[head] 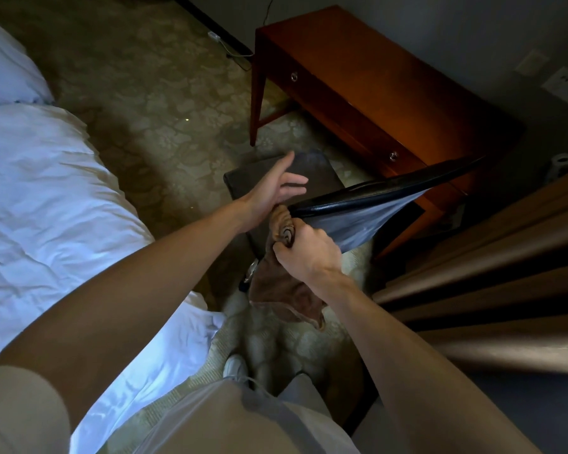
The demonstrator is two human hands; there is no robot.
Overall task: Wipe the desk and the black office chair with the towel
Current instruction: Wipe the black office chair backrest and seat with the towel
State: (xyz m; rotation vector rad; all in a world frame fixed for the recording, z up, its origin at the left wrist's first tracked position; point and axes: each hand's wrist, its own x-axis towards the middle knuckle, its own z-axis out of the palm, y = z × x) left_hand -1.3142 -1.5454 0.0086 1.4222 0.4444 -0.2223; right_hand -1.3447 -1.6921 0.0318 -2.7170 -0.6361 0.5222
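Observation:
The black office chair (pixel 368 194) stands in front of me, seen from above, its backrest top edge running from centre to upper right and its dark seat (pixel 312 165) beyond. My right hand (pixel 305 247) grips a bunched brown towel (pixel 286 290) against the near end of the backrest; the rest of the towel hangs below my wrist. My left hand (pixel 276 188) hovers with fingers spread just above the seat, beside the backrest's end. The reddish wooden desk (pixel 368 80) with two drawer knobs stands behind the chair against the wall.
A bed with white sheets (pixel 46 191) fills the left side, close to my left arm. Brown curtains (pixel 492 263) hang at the right. Patterned carpet (pixel 164 93) lies between bed and desk. A cable and plug (pixel 223 44) lie on the floor by the wall.

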